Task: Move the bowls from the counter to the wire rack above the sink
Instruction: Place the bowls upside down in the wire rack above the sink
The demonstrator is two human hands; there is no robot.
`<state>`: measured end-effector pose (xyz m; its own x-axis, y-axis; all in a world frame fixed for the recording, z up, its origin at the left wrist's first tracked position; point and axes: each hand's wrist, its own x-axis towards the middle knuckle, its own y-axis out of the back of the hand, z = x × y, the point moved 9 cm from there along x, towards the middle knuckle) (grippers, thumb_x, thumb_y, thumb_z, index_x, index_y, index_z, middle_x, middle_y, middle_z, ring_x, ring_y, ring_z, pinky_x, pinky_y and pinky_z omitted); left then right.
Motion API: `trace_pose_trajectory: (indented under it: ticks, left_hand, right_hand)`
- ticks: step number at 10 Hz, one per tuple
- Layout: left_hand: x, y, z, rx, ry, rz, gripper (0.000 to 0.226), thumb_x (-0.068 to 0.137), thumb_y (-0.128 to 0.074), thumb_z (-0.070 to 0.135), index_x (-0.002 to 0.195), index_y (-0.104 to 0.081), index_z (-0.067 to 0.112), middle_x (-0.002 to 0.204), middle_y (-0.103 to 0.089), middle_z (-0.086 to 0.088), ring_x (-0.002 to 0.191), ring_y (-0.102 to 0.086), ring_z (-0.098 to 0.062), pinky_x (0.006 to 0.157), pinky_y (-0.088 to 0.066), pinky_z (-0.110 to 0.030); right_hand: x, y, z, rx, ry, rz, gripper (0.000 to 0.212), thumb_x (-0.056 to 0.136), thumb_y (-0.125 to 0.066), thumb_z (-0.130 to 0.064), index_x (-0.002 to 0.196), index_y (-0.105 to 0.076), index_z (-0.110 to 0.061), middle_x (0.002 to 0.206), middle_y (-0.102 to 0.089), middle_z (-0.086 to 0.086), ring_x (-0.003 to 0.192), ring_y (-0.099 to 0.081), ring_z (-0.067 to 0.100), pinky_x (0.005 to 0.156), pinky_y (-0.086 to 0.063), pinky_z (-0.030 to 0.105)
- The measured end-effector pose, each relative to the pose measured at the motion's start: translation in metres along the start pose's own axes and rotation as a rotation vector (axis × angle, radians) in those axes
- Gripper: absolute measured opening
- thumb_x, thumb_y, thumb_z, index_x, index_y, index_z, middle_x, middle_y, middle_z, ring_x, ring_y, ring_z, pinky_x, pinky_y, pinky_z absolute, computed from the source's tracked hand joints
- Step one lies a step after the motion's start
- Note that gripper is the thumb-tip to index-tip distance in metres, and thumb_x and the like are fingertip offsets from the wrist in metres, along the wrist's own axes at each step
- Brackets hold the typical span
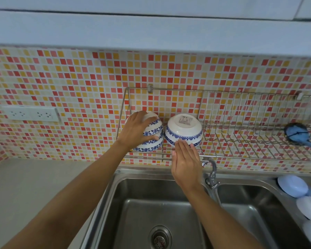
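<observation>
A steel wire rack [241, 141] hangs on the tiled wall above the sink. At its left end a stack of upside-down white bowls with blue flower bands [153, 139] rests on the wires; my left hand [136, 131] grips it from the top and left side. Right beside it a single upside-down bowl of the same pattern [184, 131] sits on the rack, a label on its base. My right hand [186, 160] is flat, fingers together, fingertips touching that bowl's lower rim.
A double steel sink [151, 203] lies below the rack, with a tap [212, 175] between the basins. A blue brush [298, 134] lies at the rack's right end. Pale plastic dishes [293, 186] sit at the right. A grey counter [34, 186] and wall sockets [31, 114] are at left.
</observation>
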<state>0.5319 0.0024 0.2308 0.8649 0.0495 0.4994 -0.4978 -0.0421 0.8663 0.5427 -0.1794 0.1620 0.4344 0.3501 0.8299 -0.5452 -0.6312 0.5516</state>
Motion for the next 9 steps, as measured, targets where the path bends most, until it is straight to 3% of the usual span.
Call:
trace_pose_trajectory:
  ticks: [1,2,5,9]
  left_hand:
    - [0.0,0.003,0.005,-0.027,0.01,0.001,0.07,0.073,-0.07,0.056,0.131,-0.054,0.02,0.131,-0.05,-0.018,0.12,-0.045,-0.039,0.103,-0.036,-0.05]
    - [0.002,0.003,0.013,-0.017,-0.012,-0.011,0.064,0.075,-0.073,0.047,0.13,-0.054,0.02,0.132,-0.048,-0.016,0.121,-0.043,-0.037,0.104,-0.034,-0.047]
    - [-0.008,0.0,0.008,-0.005,0.07,-0.015,0.078,0.065,-0.079,0.05,0.132,-0.053,0.019,0.133,-0.049,-0.02,0.123,-0.044,-0.041,0.105,-0.035,-0.052]
    - [-0.017,0.004,0.017,0.111,-0.036,-0.011,0.078,0.06,-0.079,0.054,0.128,-0.055,0.024,0.131,-0.051,-0.017,0.121,-0.046,-0.038,0.099,-0.043,-0.051]
  right_hand:
    - [-0.001,0.001,0.0,-0.002,-0.001,0.001,0.042,0.101,-0.038,-0.027,0.122,-0.065,-0.003,0.124,-0.066,0.012,0.122,-0.059,0.023,0.114,-0.035,0.042]
    - [-0.001,0.001,0.0,-0.004,-0.001,-0.007,0.04,0.099,-0.041,-0.025,0.122,-0.065,-0.003,0.124,-0.066,0.013,0.122,-0.059,0.023,0.114,-0.034,0.041]
    - [0.001,0.002,-0.001,-0.02,-0.022,-0.043,0.044,0.1,-0.036,-0.028,0.122,-0.065,-0.003,0.123,-0.066,0.012,0.12,-0.06,0.023,0.112,-0.037,0.043]
    - [0.0,0.0,0.0,-0.028,-0.031,-0.056,0.043,0.1,-0.037,-0.028,0.122,-0.065,-0.003,0.124,-0.066,0.012,0.121,-0.059,0.023,0.114,-0.034,0.041]
